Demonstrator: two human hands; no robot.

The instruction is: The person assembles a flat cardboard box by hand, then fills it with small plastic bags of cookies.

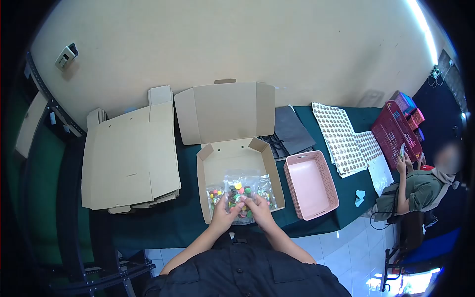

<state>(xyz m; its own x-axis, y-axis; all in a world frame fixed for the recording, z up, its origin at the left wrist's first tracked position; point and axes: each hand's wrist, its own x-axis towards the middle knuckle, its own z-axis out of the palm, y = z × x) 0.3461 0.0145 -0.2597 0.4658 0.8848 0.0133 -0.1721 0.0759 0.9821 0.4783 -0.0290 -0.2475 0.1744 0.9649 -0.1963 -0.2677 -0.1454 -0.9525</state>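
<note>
My left hand point(225, 215) and my right hand point(258, 209) hold a clear plastic bag point(239, 192) of small colourful pieces between them, their fingers closed on its two sides. Beneath the bag lies an open cardboard box point(232, 157), its lid point(227, 112) raised at the back. Two more clear bags are in the box, one at the left point(214, 193) and one at the right point(268, 192), both partly covered by the held bag or my hands.
Flattened cardboard boxes point(129, 158) are stacked at the left. To the right stand a pink basket point(311, 185), a black folder point(293, 129), sticker sheets point(336, 133) and a maroon crate point(396, 131). A person point(420, 190) is at the far right.
</note>
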